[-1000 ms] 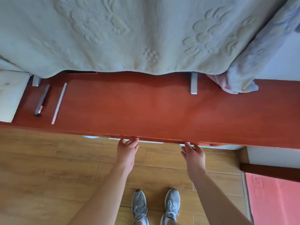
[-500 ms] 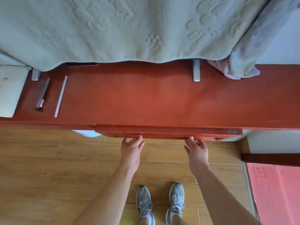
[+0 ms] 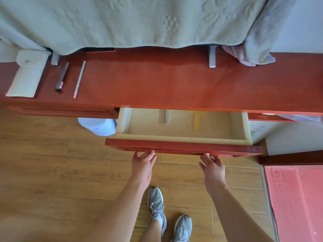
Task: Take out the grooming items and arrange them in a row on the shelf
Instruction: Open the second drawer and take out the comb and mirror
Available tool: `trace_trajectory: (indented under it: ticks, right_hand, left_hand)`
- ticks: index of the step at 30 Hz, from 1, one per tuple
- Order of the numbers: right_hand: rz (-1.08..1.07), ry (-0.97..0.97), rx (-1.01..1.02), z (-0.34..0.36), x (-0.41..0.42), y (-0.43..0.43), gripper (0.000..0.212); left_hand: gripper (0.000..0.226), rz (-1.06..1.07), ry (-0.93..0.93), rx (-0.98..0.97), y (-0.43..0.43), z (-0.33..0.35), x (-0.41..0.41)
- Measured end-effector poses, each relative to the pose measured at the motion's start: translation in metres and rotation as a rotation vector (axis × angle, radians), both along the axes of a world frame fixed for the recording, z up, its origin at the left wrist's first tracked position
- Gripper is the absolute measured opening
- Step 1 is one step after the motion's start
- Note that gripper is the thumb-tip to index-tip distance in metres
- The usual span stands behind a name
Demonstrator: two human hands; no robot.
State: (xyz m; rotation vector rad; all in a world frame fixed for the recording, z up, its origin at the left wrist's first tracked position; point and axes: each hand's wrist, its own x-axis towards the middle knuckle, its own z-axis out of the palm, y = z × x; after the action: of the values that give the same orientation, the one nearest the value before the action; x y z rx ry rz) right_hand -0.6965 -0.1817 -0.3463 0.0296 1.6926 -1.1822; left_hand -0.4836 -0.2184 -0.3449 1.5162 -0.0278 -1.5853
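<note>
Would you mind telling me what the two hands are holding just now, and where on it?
Both the left hand and the right hand grip the drawer by the underside of its front panel; fingertips are hidden beneath.

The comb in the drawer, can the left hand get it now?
Probably yes. The drawer is pulled open and nothing covers the comb at its back. The left hand is at the drawer front, so it must let go and reach in.

The long reddish-brown wooden shelf point(image 3: 166, 84) carries, near its left end, a folded white cloth pouch point(image 3: 26, 79), a dark slim pen-like tool point(image 3: 62, 77) and a thin silver stick point(image 3: 79, 79), side by side, while a pale green embossed blanket point(image 3: 122, 21) overhangs its back edge.
</note>
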Motion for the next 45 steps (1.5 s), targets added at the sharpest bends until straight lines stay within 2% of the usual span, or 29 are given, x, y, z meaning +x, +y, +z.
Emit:
trace_trajectory:
  ticks: [14, 16, 18, 20, 21, 23, 25, 28, 32, 34, 38, 45]
  right_hand:
    - [0.034, 0.027, 0.023, 0.001, 0.003, 0.044, 0.012]
    - [0.045, 0.030, 0.029, 0.001, 0.003, 0.047, 0.021]
    - [0.079, 0.026, 0.053, 0.004, 0.003, 0.048, 0.046]
    - [0.179, 0.118, 0.133, 0.011, 0.002, 0.050, 0.069]
    - [0.262, 0.204, 0.180, 0.015, 0.001, 0.052, 0.074]
    - [0.466, 0.419, 0.256, 0.027, -0.003, 0.057, 0.073]
    - [0.705, 0.657, 0.278, 0.039, -0.007, 0.066, 0.071]
    - [0.996, 0.947, 0.257, 0.062, -0.012, 0.077, 0.070]
    - [1.211, 1.183, 0.218, 0.093, -0.019, 0.081, 0.065]
    - [1.251, 1.238, 0.189, 0.109, -0.020, 0.080, 0.059]
    - [1.286, 1.295, 0.124, 0.141, -0.021, 0.076, 0.054]
    - [1.256, 1.341, 0.008, 0.183, -0.019, 0.040, 0.043]
  left_hand:
    - [0.090, -0.022, -0.044, 0.035, 0.043, 0.003, 0.005]
    - [0.090, -0.037, -0.052, 0.034, 0.045, 0.003, 0.005]
    - [0.092, -0.108, -0.099, 0.049, 0.046, 0.007, 0.006]
    - [0.096, -0.273, -0.255, 0.084, 0.047, 0.016, 0.007]
    - [0.098, -0.402, -0.397, 0.101, 0.049, 0.023, 0.007]
    - [0.099, -0.662, -0.718, 0.113, 0.055, 0.037, 0.010]
    - [0.099, -0.862, -0.938, 0.075, 0.063, 0.051, 0.014]
    - [0.091, -1.043, -1.165, -0.010, 0.072, 0.071, 0.019]
    - [0.075, -1.255, -1.421, -0.137, 0.080, 0.101, 0.020]
    - [0.066, -1.278, -1.508, -0.217, 0.082, 0.116, 0.019]
    - [0.058, -1.238, -1.559, -0.336, 0.078, 0.144, 0.017]
    - [0.057, -1.179, -1.585, -0.471, 0.042, 0.178, 0.011]
